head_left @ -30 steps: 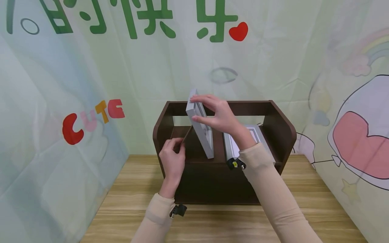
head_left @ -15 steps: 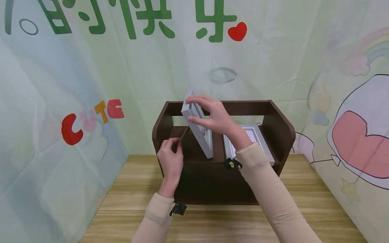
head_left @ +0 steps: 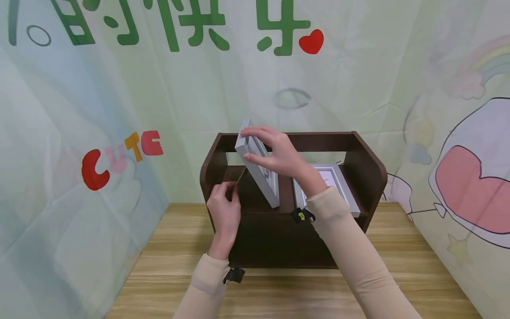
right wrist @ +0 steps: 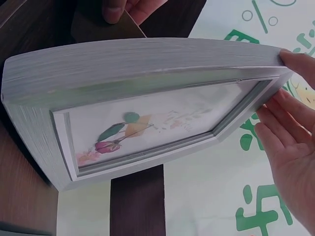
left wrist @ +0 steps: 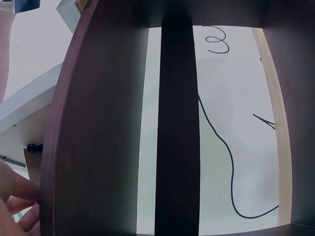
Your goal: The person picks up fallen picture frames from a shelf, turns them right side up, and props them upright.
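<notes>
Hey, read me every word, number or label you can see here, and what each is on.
"的快乐": green, tops cut off, on the backdrop.
"CUTE": coloured letters, on the backdrop's left side.
Tilted frame: faint marks, too blurred to read.
Flat frame: print too small to read.

Tilted frame (head_left: 261, 179) and flat frame (head_left: 342, 184) flank bare shelf (head_left: 286, 195).

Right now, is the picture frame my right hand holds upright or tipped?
Tipped. In the head view, the picture frame leans left: its top, in your right hand, is left of its bottom.
</notes>
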Tool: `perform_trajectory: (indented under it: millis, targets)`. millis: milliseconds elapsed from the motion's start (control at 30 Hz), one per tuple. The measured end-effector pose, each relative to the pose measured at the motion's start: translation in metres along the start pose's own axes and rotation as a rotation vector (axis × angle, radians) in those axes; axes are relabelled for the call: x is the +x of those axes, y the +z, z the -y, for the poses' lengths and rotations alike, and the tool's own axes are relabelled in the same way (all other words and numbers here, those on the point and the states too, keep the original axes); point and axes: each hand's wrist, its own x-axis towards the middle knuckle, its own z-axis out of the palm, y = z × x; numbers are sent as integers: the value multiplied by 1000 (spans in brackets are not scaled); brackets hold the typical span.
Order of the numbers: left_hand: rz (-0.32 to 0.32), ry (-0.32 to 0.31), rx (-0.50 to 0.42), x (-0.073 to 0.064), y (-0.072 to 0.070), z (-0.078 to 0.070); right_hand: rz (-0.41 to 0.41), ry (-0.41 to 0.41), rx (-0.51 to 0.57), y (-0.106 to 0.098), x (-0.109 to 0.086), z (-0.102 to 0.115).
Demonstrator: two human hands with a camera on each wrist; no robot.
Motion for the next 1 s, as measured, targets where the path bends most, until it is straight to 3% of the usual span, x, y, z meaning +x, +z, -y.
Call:
perform_trajectory:
  millis: [633, 833, 1000]
  targets:
    - [-18, 34, -5, -1, -3, -6, -7, -9, -3, -4, -3, 1]
    - [-43, 70, -73, 1, -8, -27, -23, 112, 109, -10, -6, -5]
    - [-17, 26, -136, 4, -12, -44, 5, 262, 130, -11, -7, -13]
